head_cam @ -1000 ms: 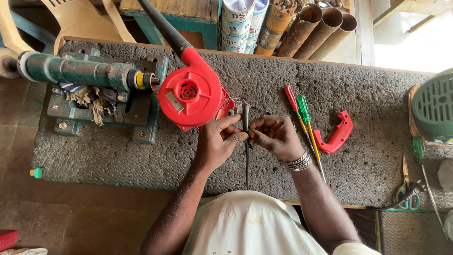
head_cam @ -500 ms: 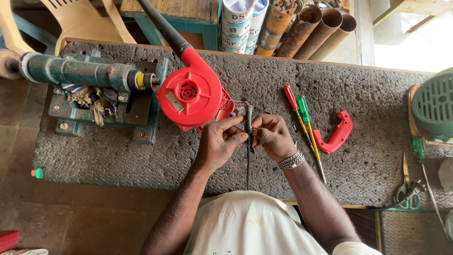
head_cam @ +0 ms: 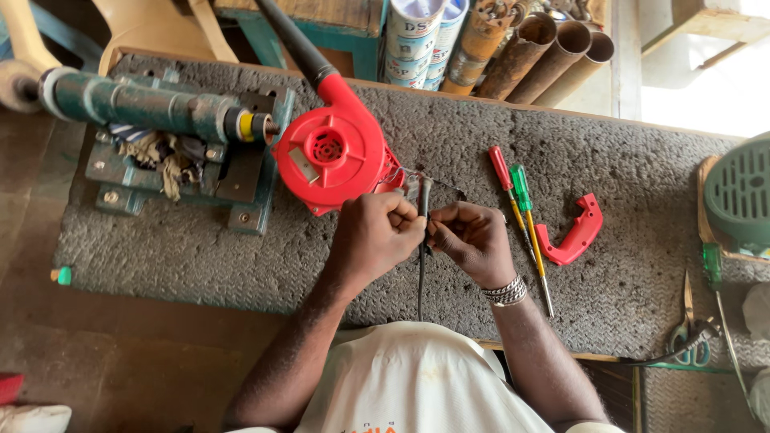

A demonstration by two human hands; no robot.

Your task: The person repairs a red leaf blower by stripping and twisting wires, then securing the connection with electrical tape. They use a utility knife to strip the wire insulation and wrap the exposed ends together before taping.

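Both hands had drawn slightly closer together since the earlier frame. The left hand (head_cam: 375, 240) and right hand (head_cam: 473, 240) were each pinched shut on the black power cord (head_cam: 420, 265) beside the red blower (head_cam: 333, 156). Good practice: a steady grip near the cord's end.

Light: soft daylight, even across the grey bench mat (head_cam: 626, 184).
Source: upper right, where the background is blown out to white.
Shadows: faint and short under the hands and tools.
Dim area: the floor at left.
Focus: sharp at centre.
Distortion: wide-angle bending at the edges.
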